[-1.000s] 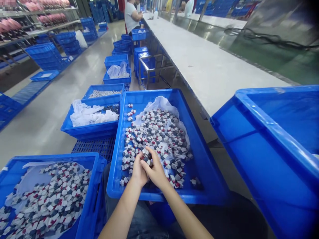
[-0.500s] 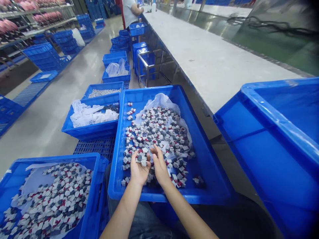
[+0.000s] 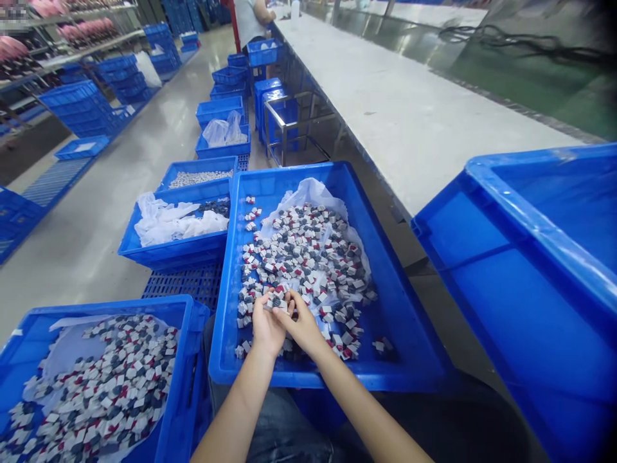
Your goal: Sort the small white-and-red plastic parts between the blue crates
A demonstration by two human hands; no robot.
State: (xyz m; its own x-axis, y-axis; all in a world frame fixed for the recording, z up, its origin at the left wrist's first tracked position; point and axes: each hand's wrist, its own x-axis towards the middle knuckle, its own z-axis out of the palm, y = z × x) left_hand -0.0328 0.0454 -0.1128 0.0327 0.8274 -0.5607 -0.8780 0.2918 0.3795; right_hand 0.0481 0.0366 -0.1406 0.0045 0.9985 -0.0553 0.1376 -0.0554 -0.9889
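Observation:
Cupped palm up, my left hand (image 3: pixel 268 328) holds several small plastic pieces (image 3: pixel 276 300) in white, dark grey and red. My right hand (image 3: pixel 303 326) meets it from the side, its thumb and fingers closed on the pieces at the left fingertips. Exactly which piece the right fingers grip is too small to make out. Both hands are over the near part of a blue crate (image 3: pixel 409 366). Under and beyond them, a heap of like pieces (image 3: pixel 303 251) lies on a clear plastic bag (image 3: pixel 313 190) inside the crate.
At lower left stands another blue crate (image 3: pixel 186 334) of similar pieces. Crates with white bags (image 3: pixel 180 222) line the floor ahead. A large blue bin (image 3: pixel 482 257) tilts at right beside a long white table (image 3: pixel 385 109). A person (image 3: pixel 253 22) stands at the far end.
My right hand has moved left and closed in against the left hand, its fingers now on the pieces. The left hand stays cupped in nearly the same place.

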